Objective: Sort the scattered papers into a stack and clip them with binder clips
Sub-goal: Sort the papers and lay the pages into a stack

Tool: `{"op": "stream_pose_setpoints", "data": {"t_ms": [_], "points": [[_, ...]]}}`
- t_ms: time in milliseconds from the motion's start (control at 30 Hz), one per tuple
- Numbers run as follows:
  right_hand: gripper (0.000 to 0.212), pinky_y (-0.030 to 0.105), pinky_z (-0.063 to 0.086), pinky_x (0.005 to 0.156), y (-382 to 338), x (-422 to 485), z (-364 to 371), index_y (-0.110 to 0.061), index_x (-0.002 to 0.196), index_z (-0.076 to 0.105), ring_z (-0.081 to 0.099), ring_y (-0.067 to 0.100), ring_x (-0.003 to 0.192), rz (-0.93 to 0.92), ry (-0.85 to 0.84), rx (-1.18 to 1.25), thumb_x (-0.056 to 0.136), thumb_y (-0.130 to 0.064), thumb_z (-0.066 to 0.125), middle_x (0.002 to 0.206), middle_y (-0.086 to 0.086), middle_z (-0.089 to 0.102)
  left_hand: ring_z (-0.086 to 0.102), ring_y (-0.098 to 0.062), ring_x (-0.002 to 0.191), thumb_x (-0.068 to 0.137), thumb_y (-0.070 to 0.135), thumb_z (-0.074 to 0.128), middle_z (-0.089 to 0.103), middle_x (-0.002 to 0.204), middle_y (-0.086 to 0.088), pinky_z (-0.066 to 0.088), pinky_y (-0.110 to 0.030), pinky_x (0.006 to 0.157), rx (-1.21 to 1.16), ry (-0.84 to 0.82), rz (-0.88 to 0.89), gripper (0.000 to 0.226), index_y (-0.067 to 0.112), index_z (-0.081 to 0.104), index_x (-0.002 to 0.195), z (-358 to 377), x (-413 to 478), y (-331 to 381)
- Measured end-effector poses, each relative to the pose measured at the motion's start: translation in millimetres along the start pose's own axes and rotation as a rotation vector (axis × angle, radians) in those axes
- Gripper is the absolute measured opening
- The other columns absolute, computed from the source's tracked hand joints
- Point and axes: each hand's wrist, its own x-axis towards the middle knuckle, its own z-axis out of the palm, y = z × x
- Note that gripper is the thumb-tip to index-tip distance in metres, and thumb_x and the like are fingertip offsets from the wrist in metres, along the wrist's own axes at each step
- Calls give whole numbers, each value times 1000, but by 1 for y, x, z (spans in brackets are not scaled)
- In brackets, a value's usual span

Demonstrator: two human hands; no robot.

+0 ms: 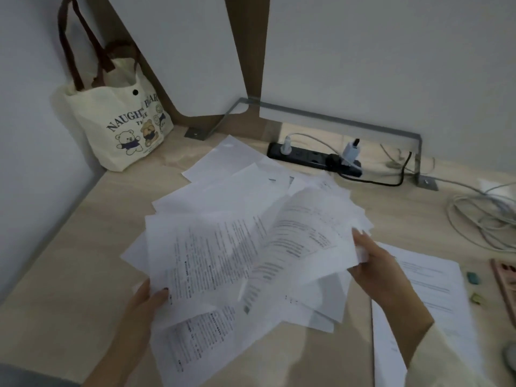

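Several printed white papers (223,247) are fanned loosely over the wooden desk (69,261). My left hand (148,300) pinches the lower left edge of the fan, thumb on top. My right hand (374,263) grips the right edge of the raised sheets. More blank-looking sheets (229,160) lie flat behind the fan. Another printed sheet (430,280) lies to the right, partly under my right arm. Two small binder clips, one teal (473,277) and one yellow-green (476,298), rest near the right edge.
A cream tote bag (122,127) with bear prints leans in the back left corner. A black power strip (312,159) with plugs and a tangle of cables (485,216) lie along the back right. A pinkish tray (505,286) sits at the far right.
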Motion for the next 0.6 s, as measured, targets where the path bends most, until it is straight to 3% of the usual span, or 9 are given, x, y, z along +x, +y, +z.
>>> {"op": "stream_pose_setpoints", "data": {"t_ms": [67, 200, 300, 367, 467, 600], "points": [[31, 28, 58, 73, 16, 6, -16, -13, 119, 59, 64, 20, 103, 102, 113, -227, 89, -17, 51, 112, 4, 69, 61, -31, 107, 87, 10, 57, 67, 117, -5, 45, -55, 95, 83, -38, -27, 33, 20, 61, 118, 4, 5, 1], [28, 31, 52, 64, 36, 19, -38, -7, 117, 58, 60, 28, 95, 209, 321, -627, 90, -5, 50, 115, 17, 61, 57, -24, 112, 90, 9, 53, 63, 120, 0, 41, -49, 102, 144, -74, -18, 36, 20, 57, 124, 11, 10, 12], [29, 40, 54, 69, 46, 25, -41, -1, 116, 55, 57, 37, 94, 184, 474, -780, 90, -1, 44, 109, 21, 58, 58, -22, 110, 91, 4, 49, 64, 117, -1, 44, -41, 96, 143, -92, -19, 35, 17, 56, 124, 13, 13, 15], [29, 38, 53, 67, 51, 24, -41, -1, 116, 53, 55, 37, 91, 138, 531, -825, 90, -1, 41, 104, 19, 57, 59, -19, 107, 92, 4, 48, 64, 117, 0, 46, -35, 88, 129, -108, -37, 37, 14, 54, 127, 15, 14, 16], [29, 37, 52, 66, 57, 24, -36, -3, 117, 51, 53, 32, 91, 102, 557, -826, 91, -1, 38, 104, 14, 54, 60, -19, 107, 93, 9, 47, 65, 117, 0, 48, -35, 86, 115, -115, -61, 35, 17, 56, 125, 18, 15, 17], [23, 32, 51, 62, 68, 25, -15, -12, 105, 49, 52, 23, 82, 134, 425, -809, 91, 2, 38, 91, 7, 53, 60, -20, 106, 97, 26, 41, 65, 115, 0, 48, -39, 88, 27, -87, -117, 27, 23, 58, 119, 27, 16, 15]]}}
